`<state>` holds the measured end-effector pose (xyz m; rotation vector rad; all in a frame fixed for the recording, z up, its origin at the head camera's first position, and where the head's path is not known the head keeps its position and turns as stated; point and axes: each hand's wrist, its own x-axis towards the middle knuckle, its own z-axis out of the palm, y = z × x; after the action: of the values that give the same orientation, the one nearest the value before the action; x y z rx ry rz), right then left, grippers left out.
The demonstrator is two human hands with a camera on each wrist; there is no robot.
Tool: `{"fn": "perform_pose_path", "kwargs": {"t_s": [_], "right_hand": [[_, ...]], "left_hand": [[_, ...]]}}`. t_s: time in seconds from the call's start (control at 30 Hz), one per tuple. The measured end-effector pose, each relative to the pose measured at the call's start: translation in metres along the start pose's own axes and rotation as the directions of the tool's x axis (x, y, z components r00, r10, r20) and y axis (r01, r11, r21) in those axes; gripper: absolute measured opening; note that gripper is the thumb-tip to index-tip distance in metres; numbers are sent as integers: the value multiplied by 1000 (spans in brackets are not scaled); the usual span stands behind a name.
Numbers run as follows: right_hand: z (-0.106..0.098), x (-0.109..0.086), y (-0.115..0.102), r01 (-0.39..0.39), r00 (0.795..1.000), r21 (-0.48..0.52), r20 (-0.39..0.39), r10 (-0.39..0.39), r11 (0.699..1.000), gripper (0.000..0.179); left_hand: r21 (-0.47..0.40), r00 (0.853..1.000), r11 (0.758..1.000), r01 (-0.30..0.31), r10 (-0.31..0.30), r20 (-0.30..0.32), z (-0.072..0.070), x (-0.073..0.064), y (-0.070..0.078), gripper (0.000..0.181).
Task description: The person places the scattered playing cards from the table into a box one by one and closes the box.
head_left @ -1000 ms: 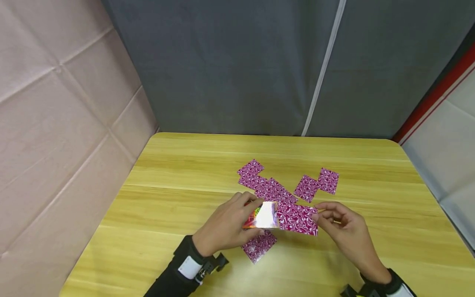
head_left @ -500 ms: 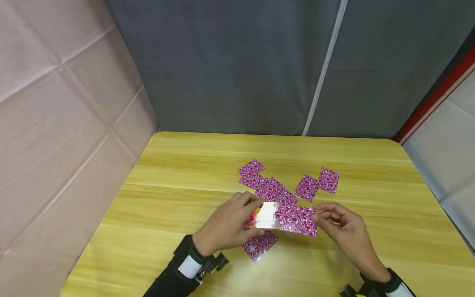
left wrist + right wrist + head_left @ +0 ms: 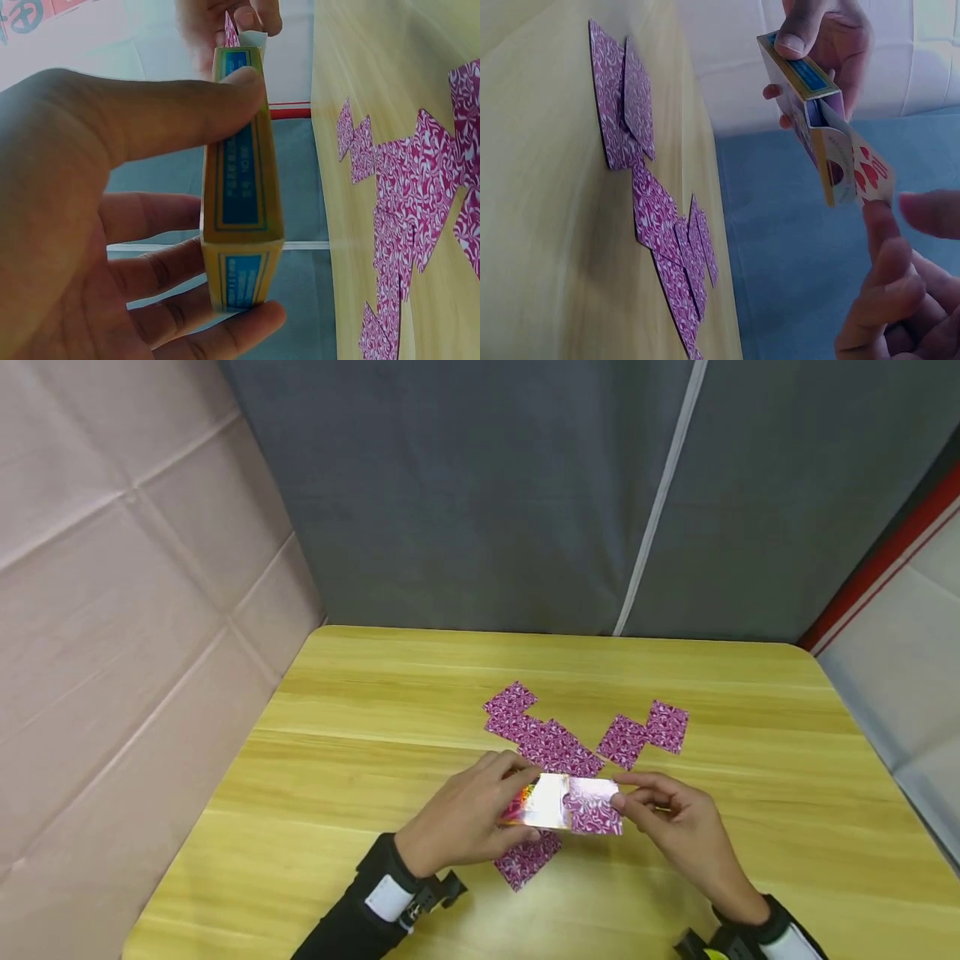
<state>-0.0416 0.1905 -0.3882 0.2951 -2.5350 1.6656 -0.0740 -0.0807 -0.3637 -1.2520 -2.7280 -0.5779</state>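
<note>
My left hand [image 3: 468,814] grips a small yellow-and-blue playing card box [image 3: 244,172], thumb along its narrow side and fingers behind. The box's broad shiny face shows in the head view, its mouth turned to the right. A playing card [image 3: 596,810] sticks partly out of that mouth, its purple-and-white patterned back up; the rest is hidden inside. Red hearts show on the card's face in the right wrist view, beside the box's raised flap [image 3: 840,165]. With thumb and index finger, my right hand [image 3: 678,827] pinches the card's outer end.
Several patterned playing cards [image 3: 558,747] lie overlapping on the wooden table [image 3: 360,760] beyond the hands. Two cards [image 3: 643,735] touch at the right, and one more card [image 3: 528,860] lies under the left hand. A grey curtain [image 3: 465,510] stands behind the table.
My right hand has moved left, and the card has slid farther into the box, so less of it shows. The left hand keeps its grip and shifts only slightly.
</note>
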Motion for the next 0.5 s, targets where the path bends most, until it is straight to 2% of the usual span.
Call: {"fn": "perform_pose_path", "kwargs": {"t_s": [0.13,0.27,0.4,0.5], "right_hand": [[-6,1,3,44,999,21,20,-44,999,34],[-6,2,4,22,999,-11,27,-22,1000,55],[1,5,-13,5,999,-75,41,-2,997,66],[7,6,-26,49,998,-105,47,-44,993,66]], "left_hand": [[-3,1000,1000,15,-15,1,0,0,0,65],[-8,1000,1000,13,-13,2,0,1,1,65],[-3,1000,1000,3,-3,3,1,3,1,66],[2,1000,1000,3,-3,12,2,4,2,67]]}}
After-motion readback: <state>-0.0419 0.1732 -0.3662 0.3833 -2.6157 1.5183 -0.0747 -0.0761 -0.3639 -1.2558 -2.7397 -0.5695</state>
